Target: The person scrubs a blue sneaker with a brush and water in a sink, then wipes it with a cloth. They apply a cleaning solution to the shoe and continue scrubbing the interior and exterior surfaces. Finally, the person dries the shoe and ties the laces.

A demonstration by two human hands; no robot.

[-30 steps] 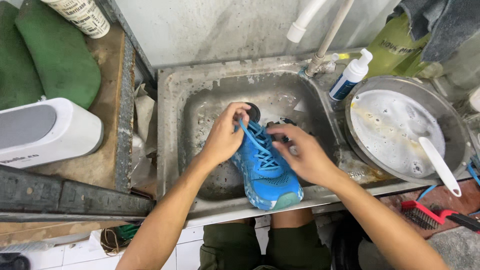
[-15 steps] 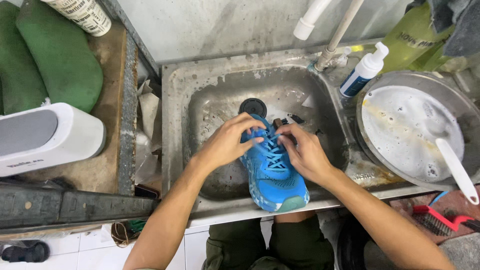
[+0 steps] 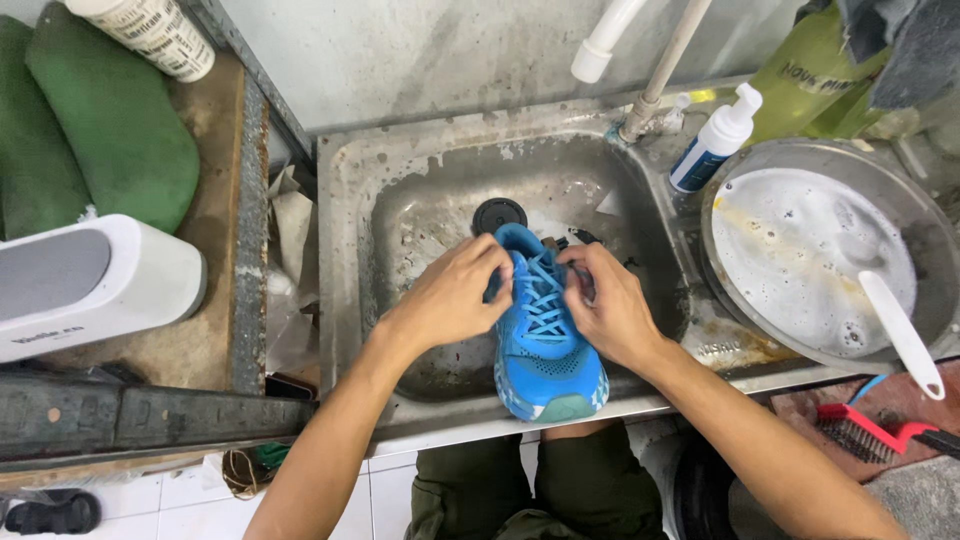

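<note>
Head view: both hands' grip pinches blue shoe (image 3: 545, 340) laces; soapy basin (image 3: 905, 200) beside sink (image 3: 400, 200).

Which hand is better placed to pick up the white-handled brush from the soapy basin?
Right, probably. The right hand sits on the basin side of the blue shoe, nearer the white brush handle. The left hand would have to cross over the shoe.

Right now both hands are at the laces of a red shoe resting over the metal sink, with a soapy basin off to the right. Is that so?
Not quite: the shoe is blue, not red, as the head view shows. The left hand and right hand are at its laces over the metal sink, with the soapy basin to the right.
</note>
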